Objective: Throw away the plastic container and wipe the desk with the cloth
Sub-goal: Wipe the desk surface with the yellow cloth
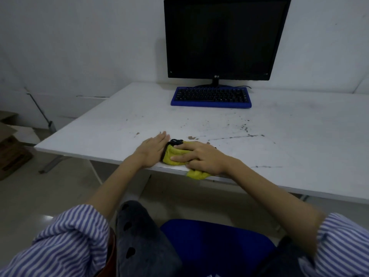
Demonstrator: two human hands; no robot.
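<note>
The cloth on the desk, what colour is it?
Yellow with a dark edge. The cloth shows best in the head view.

monitor (225, 37) dark, at rear | blue keyboard (211, 96) before it | cardboard boxes (10, 148) on floor, left

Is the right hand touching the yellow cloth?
Touching. The head view shows the right hand lying on the yellow cloth, fingers across it.

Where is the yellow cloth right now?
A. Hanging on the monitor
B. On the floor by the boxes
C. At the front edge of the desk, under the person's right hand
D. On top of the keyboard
C: the yellow cloth lies at the near edge of the desk, with the right hand on top of it and the left hand flat beside it.
</note>
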